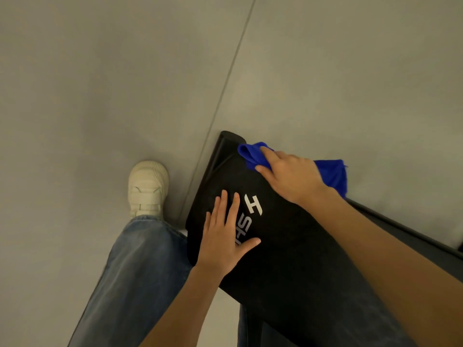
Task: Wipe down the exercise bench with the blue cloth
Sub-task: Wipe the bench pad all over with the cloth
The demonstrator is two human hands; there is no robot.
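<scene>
- Your right hand (292,177) presses the blue cloth (253,154) onto the far end of the exercise bench (283,249), fingers curled loosely over the bunched fabric rather than closed into a fist.
- The cloth sits at the bench's far right corner: one fold sticks out past your fingertips, and the other end hangs off the bench's right edge.
- Your left hand (226,237) lies flat and open on the bench's black pad, fingers spread, palm down, holding nothing.
- That left hand rests nearer to you than the cloth and partly covers the white lettering (253,205) printed on the bench.
- The two hands are near each other but apart, with bare bench pad between them.
- Left of the bench, your pale shoe (147,187) and jeans leg (135,271) stand on the grey floor (100,83).
</scene>
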